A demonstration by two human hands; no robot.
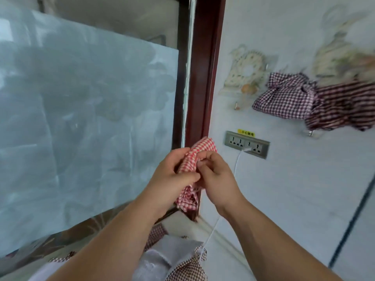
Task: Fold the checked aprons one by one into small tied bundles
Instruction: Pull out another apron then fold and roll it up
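Red apron is off any surface, held in the air at about chest height, in front of the dark door frame. It's bunched into a small wad. The top corner sticks up above the hands and a crumpled tail hangs below them.

Left hand grips the wad from the left, fingers curled over the top edge and clamped on the cloth. Right hand is touching it from the right, fingers curled in and pinching the cloth near the middle. The two hands are knuckle to knuckle. A thin strap shows in the hanging tail. Can't tell if it's knotted.

Frosted glass fills the left side. White wall is on the right, with a socket strip just right of the apron and a yellow label above the strip. A white cable is plugged in and drops down behind the right wrist.

Higher on the wall is a dark checked bundle, with more dark checked cloth touching its right side. That part is blurred, so I can't tell how either is held up. A faded clock decal is to the left of them.

At the bottom, under the forearms, are a brown checked apron and a grey cloth, touching each other.
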